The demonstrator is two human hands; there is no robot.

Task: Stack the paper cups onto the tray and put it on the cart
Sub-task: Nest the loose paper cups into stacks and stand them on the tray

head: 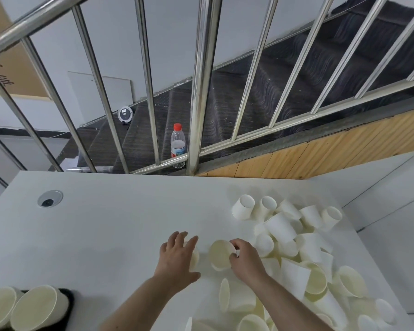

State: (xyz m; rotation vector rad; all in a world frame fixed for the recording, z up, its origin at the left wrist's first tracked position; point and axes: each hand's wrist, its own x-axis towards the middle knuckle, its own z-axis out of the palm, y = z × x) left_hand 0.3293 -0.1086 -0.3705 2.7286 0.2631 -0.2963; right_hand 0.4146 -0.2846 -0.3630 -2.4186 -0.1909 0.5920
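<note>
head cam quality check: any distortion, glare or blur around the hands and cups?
Head view: strong wide-angle distortion, the railing bars fan out and the table edge bows. Bright streaks of glare run down the bars. Lighting is soft and even; the loose paper cups throw only faint shadows and blend into the white top. Left hand and right hand are slightly soft; the near stacked cups look blurrier.
</note>
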